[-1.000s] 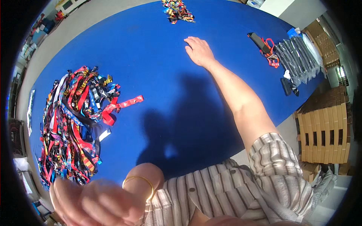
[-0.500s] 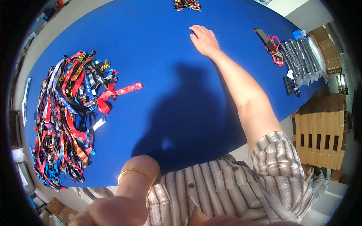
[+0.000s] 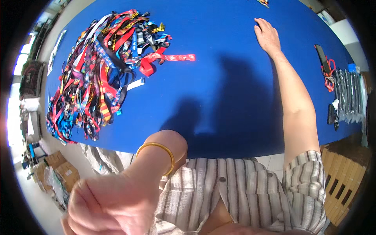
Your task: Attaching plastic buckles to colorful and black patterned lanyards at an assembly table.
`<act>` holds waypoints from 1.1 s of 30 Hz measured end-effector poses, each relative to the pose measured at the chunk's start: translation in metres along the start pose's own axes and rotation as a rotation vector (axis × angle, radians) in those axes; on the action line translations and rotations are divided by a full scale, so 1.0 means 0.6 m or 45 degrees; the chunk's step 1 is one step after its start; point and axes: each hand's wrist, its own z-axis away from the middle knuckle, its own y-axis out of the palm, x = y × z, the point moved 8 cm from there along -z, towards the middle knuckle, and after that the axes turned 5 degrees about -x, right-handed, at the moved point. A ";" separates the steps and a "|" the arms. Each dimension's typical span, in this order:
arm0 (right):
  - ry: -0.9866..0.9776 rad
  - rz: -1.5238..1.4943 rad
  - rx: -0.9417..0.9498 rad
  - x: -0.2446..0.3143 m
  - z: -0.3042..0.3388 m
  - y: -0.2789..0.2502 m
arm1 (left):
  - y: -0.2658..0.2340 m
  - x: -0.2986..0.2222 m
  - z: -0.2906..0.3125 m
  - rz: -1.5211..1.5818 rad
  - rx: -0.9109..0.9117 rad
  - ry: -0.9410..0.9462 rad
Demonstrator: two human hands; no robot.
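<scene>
My left hand (image 3: 113, 205) is raised close to the camera, a gold bangle (image 3: 154, 147) around its wrist. Its fingers are curled in, and whatever they may hold is hidden. Farther off on the right, my right hand (image 3: 268, 37) rests on the blue tabletop (image 3: 219, 35), open, with its fingers stretched out and nothing in it. A big heap of colourful printed straps (image 3: 102, 74) lies on the left of the table. One red strap (image 3: 180, 57) sticks out of the heap toward the middle, and neither hand touches it.
At the right edge lie orange-handled scissors (image 3: 328, 72), a stack of clear plastic-wrapped black items (image 3: 348, 94) and a small black object (image 3: 332, 113). More straps (image 3: 263, 3) show at the far edge. Cardboard boxes (image 3: 64, 174) stand on the floor at left, brown slatted cartons (image 3: 340, 184) at right.
The view has shifted, so the table and straps now sit higher and farther right. My left hand has come more fully into view with curled fingers. My right hand still rests on the table.
</scene>
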 end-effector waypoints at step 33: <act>0.317 0.189 0.328 0.049 0.073 0.005 | -0.512 0.240 0.194 -2.204 0.348 -0.988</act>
